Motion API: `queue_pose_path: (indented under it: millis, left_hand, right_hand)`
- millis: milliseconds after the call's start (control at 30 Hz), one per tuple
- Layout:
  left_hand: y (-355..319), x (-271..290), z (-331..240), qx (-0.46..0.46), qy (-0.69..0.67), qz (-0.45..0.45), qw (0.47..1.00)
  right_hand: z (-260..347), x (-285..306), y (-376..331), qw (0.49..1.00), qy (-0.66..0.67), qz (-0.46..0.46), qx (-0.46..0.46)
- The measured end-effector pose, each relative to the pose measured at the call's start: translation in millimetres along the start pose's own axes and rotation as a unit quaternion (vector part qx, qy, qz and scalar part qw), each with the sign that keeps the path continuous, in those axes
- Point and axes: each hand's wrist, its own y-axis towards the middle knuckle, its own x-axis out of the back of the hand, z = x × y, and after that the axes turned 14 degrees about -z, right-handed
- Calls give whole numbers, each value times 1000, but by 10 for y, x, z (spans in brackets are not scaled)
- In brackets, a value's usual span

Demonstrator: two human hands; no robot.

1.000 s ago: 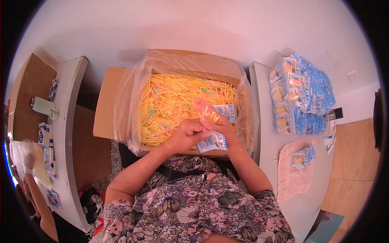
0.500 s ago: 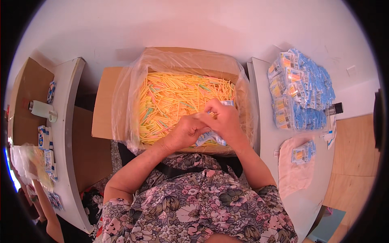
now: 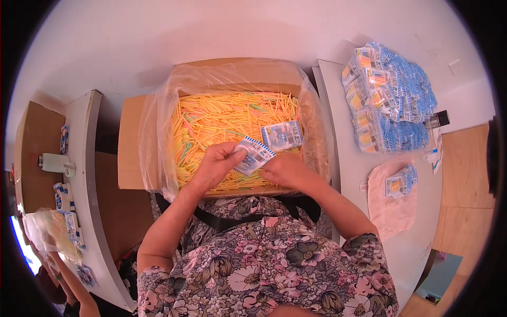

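Seated at a white table (image 3: 338, 174) that runs off to the right, close against a plain white wall (image 3: 211, 37). Directly ahead, an open cardboard box (image 3: 132, 142) lined with a clear plastic bag (image 3: 158, 127) and filled with loose yellow, orange and green sticks (image 3: 216, 121). Over the box's near edge, left hand (image 3: 214, 166) pinching a small blue-and-white packet (image 3: 254, 155) between thumb and fingers; right hand (image 3: 285, 170) just beside it, curled low over the sticks, touching the packet's lower corner, grip there not clear enough to call. Just behind, a second packet (image 3: 282, 134) lying flat on the sticks. On the table's far right, a heap of filled packets (image 3: 388, 103) with a small dark-capped bottle (image 3: 437, 120) at its edge; nearer, a pale pink cloth (image 3: 391, 211) bearing one more filled packet (image 3: 400, 181). Wooden floor (image 3: 465, 174) beyond the table's right edge. To the left, a second white worktop (image 3: 87, 174) with a tape roll (image 3: 55, 162), small boxes (image 3: 63, 196) and a plastic bag (image 3: 50, 232).
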Motion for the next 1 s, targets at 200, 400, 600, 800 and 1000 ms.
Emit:
queue_pose_path:
  millis: [200,400,600,800,1000]
  left_hand:
    - [34,-104,-11,52,-57,-27,997]
    - [48,-140,-46,-20,-24,-64,997]
    - [54,-166,-91,-58,-44,-58,996]
    - [48,-180,-175,70,-58,-50,995]
    - [101,-197,-59,-52,-57,-60,995]
  right_hand:
    - [-190,220,31,979,160,-114,-49]
    - [45,780,160,840,500,-97,-186]
    - [59,824,236,810,547,-68,-199]
    - [65,862,204,830,514,-84,-199]
    - [108,798,209,824,519,-80,-214]
